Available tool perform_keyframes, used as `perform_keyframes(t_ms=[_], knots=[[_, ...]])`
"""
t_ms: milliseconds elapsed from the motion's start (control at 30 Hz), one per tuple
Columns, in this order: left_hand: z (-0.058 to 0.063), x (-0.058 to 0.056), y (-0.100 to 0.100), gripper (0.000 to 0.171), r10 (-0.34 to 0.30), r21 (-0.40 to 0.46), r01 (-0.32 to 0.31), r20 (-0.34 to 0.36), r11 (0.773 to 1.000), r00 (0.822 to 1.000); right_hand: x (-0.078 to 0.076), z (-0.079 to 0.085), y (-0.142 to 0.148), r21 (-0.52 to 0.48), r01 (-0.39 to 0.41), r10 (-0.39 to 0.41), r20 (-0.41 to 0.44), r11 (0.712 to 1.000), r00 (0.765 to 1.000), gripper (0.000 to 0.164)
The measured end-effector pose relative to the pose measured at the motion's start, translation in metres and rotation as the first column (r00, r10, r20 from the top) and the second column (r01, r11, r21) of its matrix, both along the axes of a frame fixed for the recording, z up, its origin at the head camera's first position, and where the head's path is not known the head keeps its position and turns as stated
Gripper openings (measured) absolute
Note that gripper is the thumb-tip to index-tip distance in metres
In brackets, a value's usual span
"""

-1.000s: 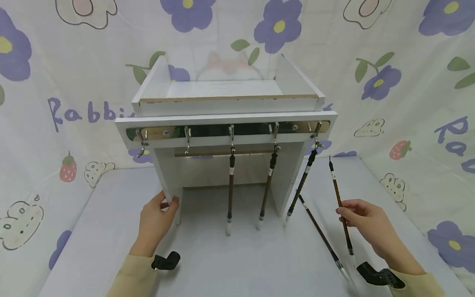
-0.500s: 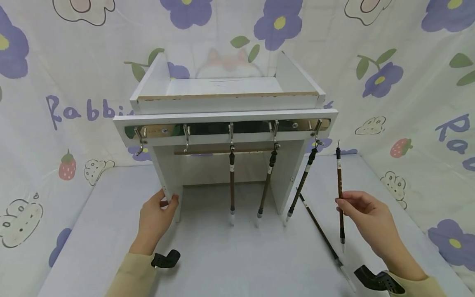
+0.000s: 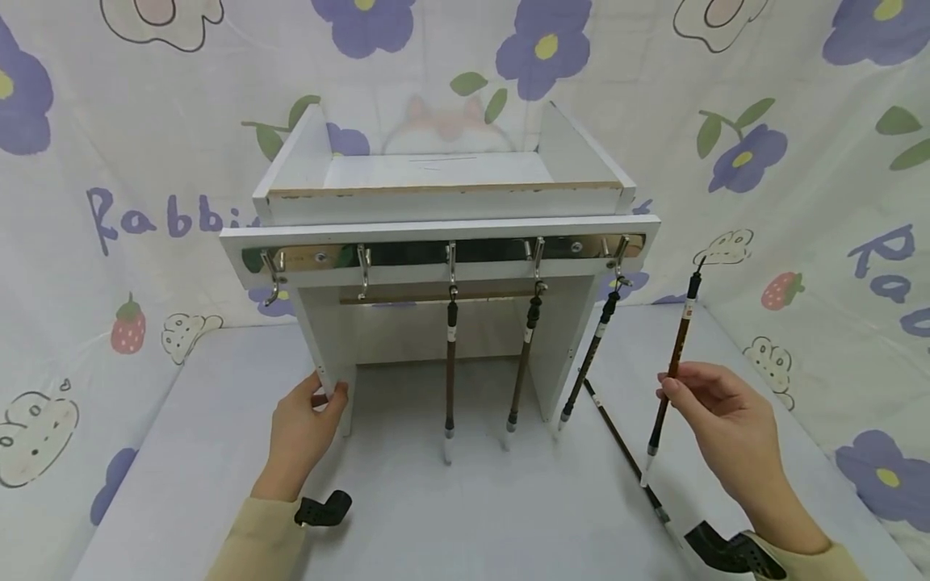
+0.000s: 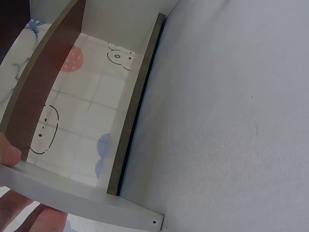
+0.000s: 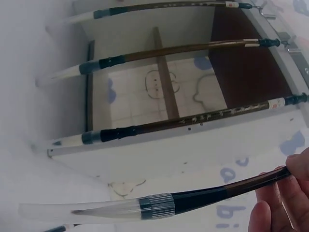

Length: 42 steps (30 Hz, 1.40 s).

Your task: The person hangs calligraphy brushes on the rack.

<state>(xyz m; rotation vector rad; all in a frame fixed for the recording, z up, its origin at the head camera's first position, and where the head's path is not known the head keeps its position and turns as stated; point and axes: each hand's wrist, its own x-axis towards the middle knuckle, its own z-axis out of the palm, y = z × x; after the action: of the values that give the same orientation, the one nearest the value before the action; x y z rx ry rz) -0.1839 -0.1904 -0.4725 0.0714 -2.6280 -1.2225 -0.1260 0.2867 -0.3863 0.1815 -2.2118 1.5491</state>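
Note:
In the head view, my right hand (image 3: 730,436) pinches a calligraphy brush (image 3: 680,343) by its brown handle, to the right of a white wooden shelf (image 3: 574,339). The brush leans with its corded end up and right; a clear cap (image 5: 108,211) covers its bristles at the lower end. My left hand (image 3: 301,436) grips the edge of the shelf's left side panel (image 3: 323,339) between thumb and fingers. Three capped brushes hang from the shelf's hooks: a middle one (image 3: 450,371), another (image 3: 520,367) right of it, and a tilted one (image 3: 590,363) at the far right.
Another brush (image 3: 617,432) lies slanted on the white tabletop (image 3: 450,524), partly behind the held one. On the metal rail, the far-left hook (image 3: 272,278) and its neighbouring hook (image 3: 364,270) carry nothing. A patterned cloth (image 3: 814,202) hangs behind the shelf.
The held brush has risen and turned; its upper end leaned left, then stood upright, and now leans right. The left hand stays on the panel. The middle hanging brush sways slightly.

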Motion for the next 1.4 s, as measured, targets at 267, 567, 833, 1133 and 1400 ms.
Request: perform_keyframes(t_ms=[267, 567, 833, 1133, 1400], knots=[[0.0, 0.001, -0.001, 0.044, 0.009, -0.006, -0.009, -0.006, 1.0, 1.0, 0.006, 0.014, -0.012, -0.116, -0.103, 0.094, -0.085, 0.988, 0.992, 0.022], [-0.002, 0.0, 0.0, 0.045, 0.008, -0.001, -0.008, -0.012, 1.0, 1.0, 0.008, 0.021, -0.027, -0.119, -0.187, 0.165, -0.171, 0.975, 0.971, 0.021], [-0.004, -0.001, 0.0, 0.045, 0.007, -0.004, -0.007, -0.008, 1.0, 1.0, 0.009, 0.023, -0.043, 0.098, -0.11, 0.128, -0.196, 0.989, 0.972, 0.025], [-0.002, 0.001, 0.001, 0.047, 0.007, -0.007, -0.007, 0.007, 1.0, 1.0, 0.005, 0.02, -0.062, 0.189, -0.181, 0.228, -0.275, 0.965, 0.934, 0.031], [0.0, 0.002, 0.002, 0.045, 0.008, -0.002, -0.008, 0.005, 1.0, 1.0, 0.0, 0.018, -0.073, 0.285, -0.179, 0.25, -0.238, 0.942, 0.938, 0.03]])
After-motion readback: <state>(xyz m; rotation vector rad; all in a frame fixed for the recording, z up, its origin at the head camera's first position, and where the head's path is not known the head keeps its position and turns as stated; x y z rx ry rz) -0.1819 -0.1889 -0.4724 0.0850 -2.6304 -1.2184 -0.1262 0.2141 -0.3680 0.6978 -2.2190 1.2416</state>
